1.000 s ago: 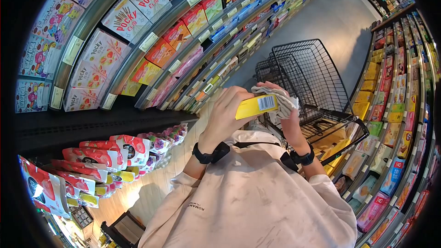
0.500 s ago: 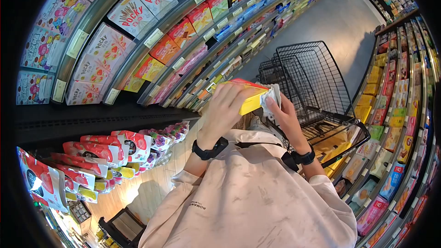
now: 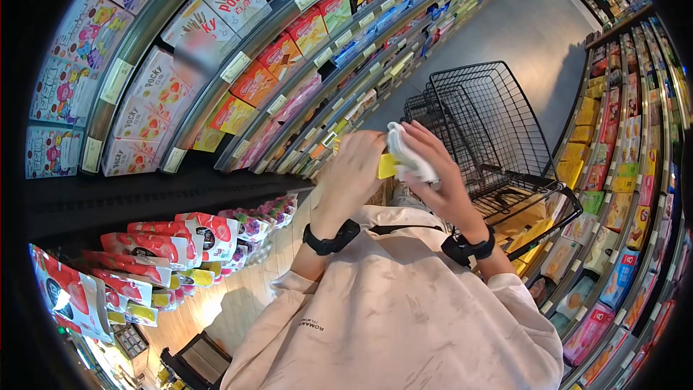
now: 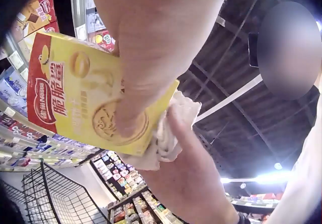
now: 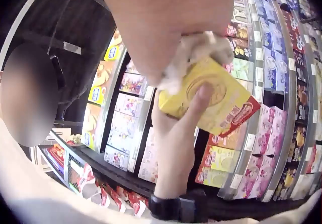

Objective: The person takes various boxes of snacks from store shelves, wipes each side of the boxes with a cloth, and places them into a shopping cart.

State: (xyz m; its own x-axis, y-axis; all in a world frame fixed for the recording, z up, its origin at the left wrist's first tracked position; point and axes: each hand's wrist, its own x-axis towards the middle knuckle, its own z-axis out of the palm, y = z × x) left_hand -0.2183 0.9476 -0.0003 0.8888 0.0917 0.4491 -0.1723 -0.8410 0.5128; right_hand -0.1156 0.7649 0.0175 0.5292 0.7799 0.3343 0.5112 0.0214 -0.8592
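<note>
A yellow snack box with a red end (image 4: 75,101) is in my left hand (image 3: 349,173), its thumb across the printed face. In the head view only a small yellow corner of the box shows past that hand. My right hand (image 3: 442,184) grips a crumpled whitish cloth (image 3: 410,153) and presses it over the box's near end. In the right wrist view the cloth (image 5: 201,53) bunches along the box's edge, above the left thumb. The right fingertips are partly hidden by the cloth and the box.
A black wire shopping cart (image 3: 491,119) stands just beyond my hands. Shelves of boxed snacks (image 3: 238,0) rise at the left, with bagged goods (image 3: 148,245) hanging below. Another packed shelf (image 3: 613,195) lines the right side, and grey floor (image 3: 505,22) runs between them.
The box has turned in my left hand, from its barcode side showing, through a tilt with red in sight, to a small yellow corner. The right hand has shifted the cloth along its end.
</note>
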